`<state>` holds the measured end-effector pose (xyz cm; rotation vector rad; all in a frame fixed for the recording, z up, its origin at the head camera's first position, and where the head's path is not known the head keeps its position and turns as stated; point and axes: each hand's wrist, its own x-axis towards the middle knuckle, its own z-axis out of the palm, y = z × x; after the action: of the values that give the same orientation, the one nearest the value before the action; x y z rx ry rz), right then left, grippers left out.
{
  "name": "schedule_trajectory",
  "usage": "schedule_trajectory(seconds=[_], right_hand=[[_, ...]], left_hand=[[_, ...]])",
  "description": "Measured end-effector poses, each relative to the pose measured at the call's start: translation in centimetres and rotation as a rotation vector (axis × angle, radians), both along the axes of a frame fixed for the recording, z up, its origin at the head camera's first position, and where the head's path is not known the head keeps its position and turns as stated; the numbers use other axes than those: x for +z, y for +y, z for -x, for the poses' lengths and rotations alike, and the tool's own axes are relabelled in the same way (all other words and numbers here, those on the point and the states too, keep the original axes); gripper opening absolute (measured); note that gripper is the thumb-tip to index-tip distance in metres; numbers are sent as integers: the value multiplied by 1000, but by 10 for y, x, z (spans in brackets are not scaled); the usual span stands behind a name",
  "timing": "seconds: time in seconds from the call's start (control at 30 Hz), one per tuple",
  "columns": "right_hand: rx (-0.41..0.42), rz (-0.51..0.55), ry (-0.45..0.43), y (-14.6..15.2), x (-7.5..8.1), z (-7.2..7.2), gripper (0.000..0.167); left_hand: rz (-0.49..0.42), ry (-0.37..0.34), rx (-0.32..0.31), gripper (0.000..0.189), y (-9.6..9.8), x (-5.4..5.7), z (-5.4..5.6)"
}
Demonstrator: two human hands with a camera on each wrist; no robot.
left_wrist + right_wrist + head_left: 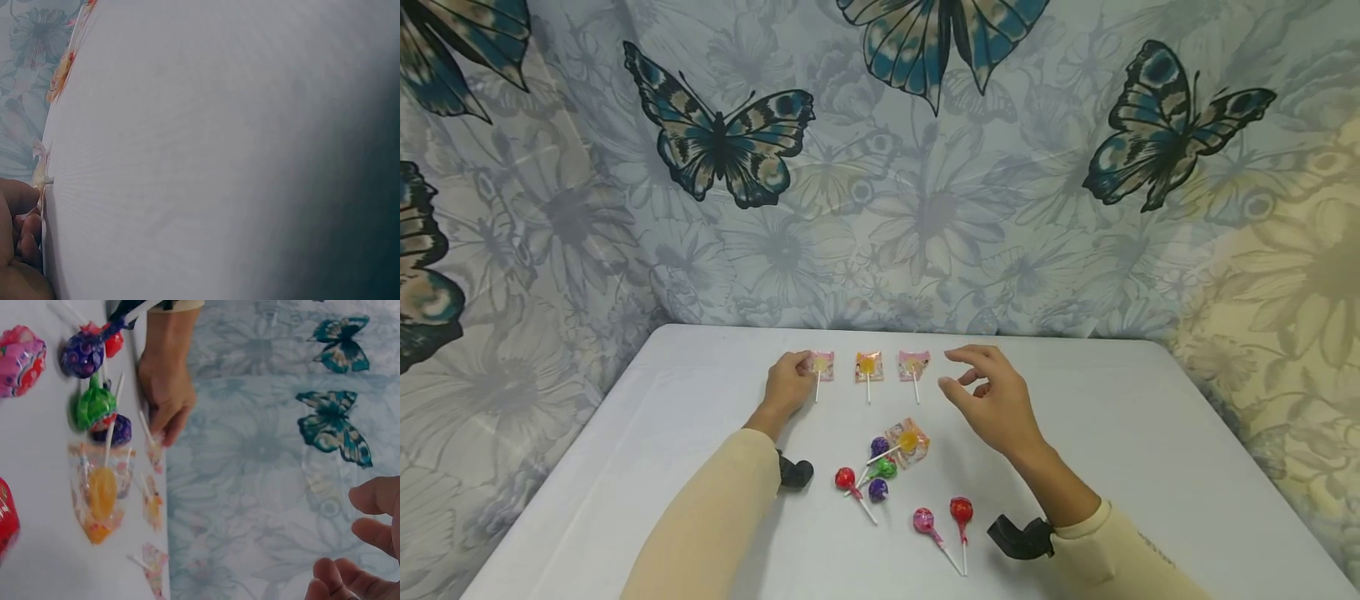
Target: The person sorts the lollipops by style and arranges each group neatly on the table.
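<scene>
At the left end of a row of flat lollipops in clear printed wrappers, my left hand (788,383) pinches the wrapper edge of the leftmost lollipop (822,367), which lies on the table with its stick toward me. Beside it lie the middle lollipop (868,367) and the right lollipop (914,364), sticks pointing the same way. My right hand (996,404) hovers just right of the row, thumb and fingers apart and bent, holding nothing. The left wrist view catches only the left fingers (25,237) at its edge, by the wrapper.
Nearer me is a loose pile: an orange flat lollipop (908,442), a green ball lollipop (887,467), a red one (846,477) and two purple ones (877,489). Closer still lie a pink lollipop (923,521) and another red lollipop (961,509). A butterfly-print cloth (925,217) hangs behind the white table (1120,442).
</scene>
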<state>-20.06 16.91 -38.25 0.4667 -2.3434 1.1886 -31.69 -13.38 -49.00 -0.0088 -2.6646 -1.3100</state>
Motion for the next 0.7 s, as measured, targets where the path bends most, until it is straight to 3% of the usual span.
schedule_trajectory(seconds=[0.37, 0.7], right_hand=[[-30, 26, -25, -7, -14, -12, 34], [-37, 66, -79, -16, -45, -15, 34]], left_hand=[[5, 9, -3, 44, 0, 0, 0], [2, 1, -2, 45, 0, 0, 0]])
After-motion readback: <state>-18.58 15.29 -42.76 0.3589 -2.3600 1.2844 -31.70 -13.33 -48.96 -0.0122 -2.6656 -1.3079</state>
